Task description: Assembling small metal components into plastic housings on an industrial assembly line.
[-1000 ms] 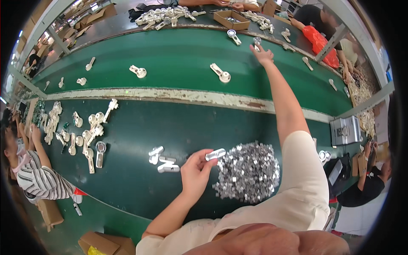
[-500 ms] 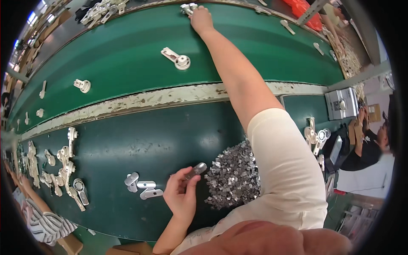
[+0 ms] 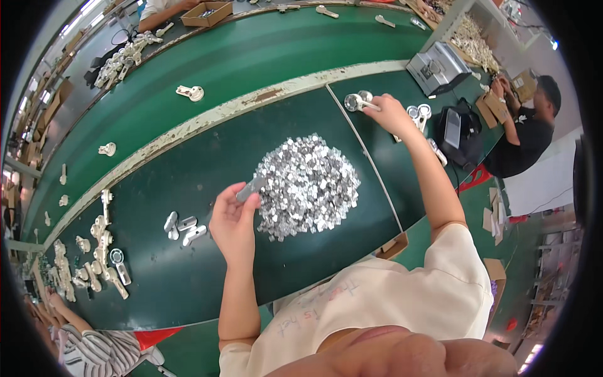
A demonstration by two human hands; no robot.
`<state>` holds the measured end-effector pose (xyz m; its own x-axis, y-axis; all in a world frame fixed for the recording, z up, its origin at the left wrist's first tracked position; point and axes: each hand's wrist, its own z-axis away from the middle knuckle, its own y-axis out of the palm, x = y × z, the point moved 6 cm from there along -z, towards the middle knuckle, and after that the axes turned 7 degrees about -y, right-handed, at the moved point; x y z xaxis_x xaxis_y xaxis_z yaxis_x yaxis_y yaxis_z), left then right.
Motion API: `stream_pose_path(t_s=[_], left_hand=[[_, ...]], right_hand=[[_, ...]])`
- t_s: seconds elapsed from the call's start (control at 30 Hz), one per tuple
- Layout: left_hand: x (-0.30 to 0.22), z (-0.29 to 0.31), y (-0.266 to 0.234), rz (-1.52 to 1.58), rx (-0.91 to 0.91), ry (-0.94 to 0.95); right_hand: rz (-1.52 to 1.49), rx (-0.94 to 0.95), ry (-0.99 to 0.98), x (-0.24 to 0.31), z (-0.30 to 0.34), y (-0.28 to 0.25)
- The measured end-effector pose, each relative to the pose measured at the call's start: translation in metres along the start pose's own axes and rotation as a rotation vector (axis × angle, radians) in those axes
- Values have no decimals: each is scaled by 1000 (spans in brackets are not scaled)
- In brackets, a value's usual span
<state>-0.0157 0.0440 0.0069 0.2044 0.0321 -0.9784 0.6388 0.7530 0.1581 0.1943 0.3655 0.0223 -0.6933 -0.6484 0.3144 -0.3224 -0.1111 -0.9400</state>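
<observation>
My left hand point(image 3: 233, 220) is closed on a grey, oblong rounded cover point(image 3: 251, 187), held at the left edge of a heap of small shiny metal pieces point(image 3: 308, 182). Over the right part of the table, my right hand point(image 3: 391, 116) is closed on white handle-shaped parts with round, shiny ends point(image 3: 359, 101). More such white parts point(image 3: 419, 113) lie just right of that hand, partly hidden by its forearm. Several silver oblong covers point(image 3: 187, 224) rest on the table left of my left hand.
A green belt point(image 3: 251, 56) runs behind a worn white rail point(image 3: 264, 95), carrying scattered white parts. At the back right are a metal box point(image 3: 438, 68) and a black bag point(image 3: 463, 129); a person point(image 3: 534, 129) works beyond. White parts point(image 3: 100, 245) cluster at left, near another person's striped sleeve point(image 3: 103, 355).
My right hand has come back from the far side of the belt to the right part of the table, bringing white parts. My left hand still holds the grey cover. The view has shifted right.
</observation>
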Motion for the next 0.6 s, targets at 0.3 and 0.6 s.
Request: stream_pose_path(t_s=[0.3, 0.6], left_hand=[[-9, 15, 20, -21, 154, -41], [7, 3, 21, -79, 316, -81]], right_hand=[[-283, -310, -271, 24, 25, -29], [248, -130, -521, 53, 29, 5]])
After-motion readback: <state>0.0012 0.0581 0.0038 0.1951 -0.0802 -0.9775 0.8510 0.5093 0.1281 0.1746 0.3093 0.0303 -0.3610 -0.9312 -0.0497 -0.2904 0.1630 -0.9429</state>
